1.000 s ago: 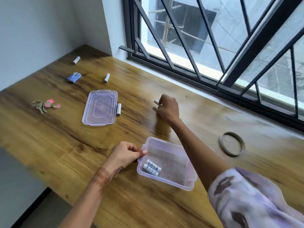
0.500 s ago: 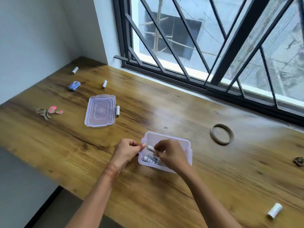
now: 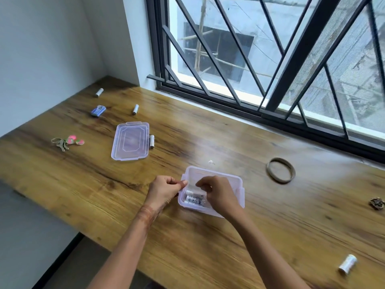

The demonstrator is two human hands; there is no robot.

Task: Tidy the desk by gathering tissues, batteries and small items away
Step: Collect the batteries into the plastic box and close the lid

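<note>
Single head view, close, angled down over desk, window ahead.

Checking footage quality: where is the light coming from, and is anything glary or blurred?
Head view: daylight comes through the window, laying a pale sheen on the desk beside it; the right hand over the box looks slightly blurred.

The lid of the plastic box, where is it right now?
In the head view the lid lies flat on the left part of the desk, with a battery beside its right edge and keys further left.
</note>
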